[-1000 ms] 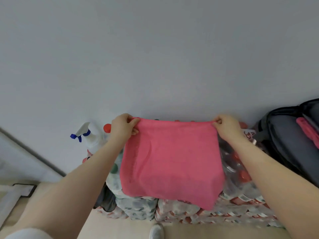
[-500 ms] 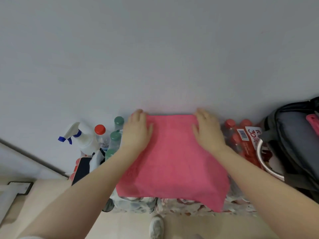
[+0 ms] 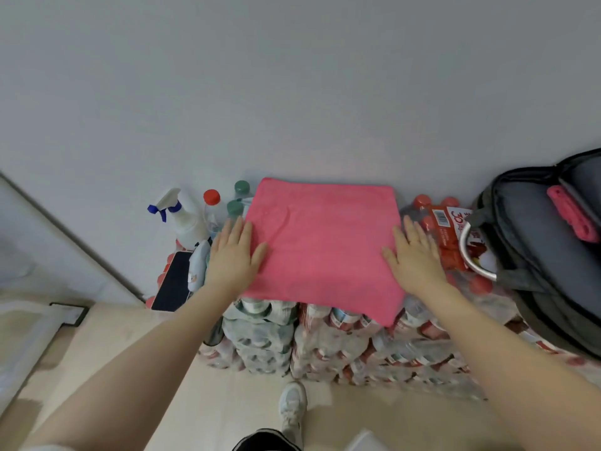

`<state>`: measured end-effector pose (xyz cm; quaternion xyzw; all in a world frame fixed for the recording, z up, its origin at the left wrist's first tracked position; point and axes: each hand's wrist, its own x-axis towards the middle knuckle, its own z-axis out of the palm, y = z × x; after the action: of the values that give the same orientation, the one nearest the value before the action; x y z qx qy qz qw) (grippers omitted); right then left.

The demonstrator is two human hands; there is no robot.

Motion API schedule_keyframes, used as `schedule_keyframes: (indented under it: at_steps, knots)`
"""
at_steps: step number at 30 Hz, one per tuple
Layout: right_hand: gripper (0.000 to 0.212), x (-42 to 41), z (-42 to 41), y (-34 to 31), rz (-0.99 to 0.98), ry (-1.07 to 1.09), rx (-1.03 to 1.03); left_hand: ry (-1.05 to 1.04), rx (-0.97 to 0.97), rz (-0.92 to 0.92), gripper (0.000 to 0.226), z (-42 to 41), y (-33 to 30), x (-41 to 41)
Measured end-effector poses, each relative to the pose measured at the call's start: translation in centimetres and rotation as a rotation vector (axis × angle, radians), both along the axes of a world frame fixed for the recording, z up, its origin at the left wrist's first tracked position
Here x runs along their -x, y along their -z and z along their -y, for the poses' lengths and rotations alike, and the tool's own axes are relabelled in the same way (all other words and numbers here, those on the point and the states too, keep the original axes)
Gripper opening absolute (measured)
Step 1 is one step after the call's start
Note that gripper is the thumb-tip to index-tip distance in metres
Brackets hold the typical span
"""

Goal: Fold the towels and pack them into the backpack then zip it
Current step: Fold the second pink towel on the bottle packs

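Pink towel (image 3: 322,245) spread flat on the stacked water-bottle packs (image 3: 325,346), against the wall.

A second ago I held it up by its top corners; now my left hand (image 3: 232,255) and right hand (image 3: 414,258) press its side edges with straight fingers, gripping nothing. It's ready for folding. It looks nearly square, slightly longer left to right; the open backpack (image 3: 536,252) waits right.

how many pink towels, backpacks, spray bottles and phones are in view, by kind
pink towels: 2, one spread flat on the bottle packs, one folded in the backpack
backpacks: 1
spray bottles: 1
phones: 1
total: 5
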<state>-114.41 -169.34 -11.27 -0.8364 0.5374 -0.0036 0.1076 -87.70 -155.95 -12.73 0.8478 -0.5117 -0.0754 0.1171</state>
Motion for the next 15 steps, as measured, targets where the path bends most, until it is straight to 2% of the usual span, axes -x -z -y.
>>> schedule_keyframes:
  at_steps: [2,4,6,8,10,12,15]
  knots:
    - [0.051,0.2,-2.3,-0.1,0.238,-0.005,0.103,-0.077,0.187,-0.041,0.056,-1.6,-0.4,1.2]
    - [0.046,0.5,-4.6,0.1,0.446,0.08,0.146,-0.169,0.383,-0.113,0.045,-3.2,-0.8,2.6]
    - [0.039,0.9,-6.1,0.7,0.608,0.244,0.085,-0.339,0.498,-0.356,0.037,-4.8,-0.9,3.9]
    - [0.029,1.3,-7.2,1.4,0.787,0.41,-0.044,-0.533,0.563,-0.701,0.036,-5.9,-0.6,4.9]
    - [0.028,1.6,-8.0,1.7,0.902,0.547,-0.196,-0.694,0.542,-0.936,0.038,-6.6,-0.1,5.3]
    - [0.033,1.9,-8.6,2.0,0.944,0.647,-0.365,-0.761,0.424,-0.992,0.039,-7.1,0.6,5.4]
    - [0.037,2.3,-9.0,2.3,0.981,0.698,-0.61,-0.751,0.337,-1.146,0.037,-7.1,1.5,5.3]
